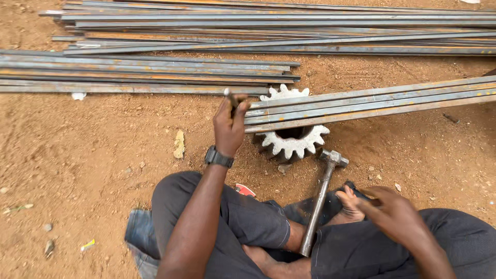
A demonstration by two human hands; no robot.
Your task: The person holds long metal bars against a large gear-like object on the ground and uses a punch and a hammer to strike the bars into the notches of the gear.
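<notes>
Two hands work over red dirt: the left hand [229, 124] grips a short metal punch [230, 97] at the bars' [361, 106] left end, over a gear [292, 140]. The right hand [393, 212] hangs loosely curled, empty, near a hammer [321, 195].

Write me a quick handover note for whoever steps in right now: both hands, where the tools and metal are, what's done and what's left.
Left hand: gripping a short metal punch set against the near ends of the flat steel bars.
Right hand: empty, open, beside the knee.
Hammer: lying across the legs, head by the gear wheel.
The bars rest on the gear wheel as a support.
Done: punch positioned.
Left: pick up the hammer; no strike visible yet.
</notes>
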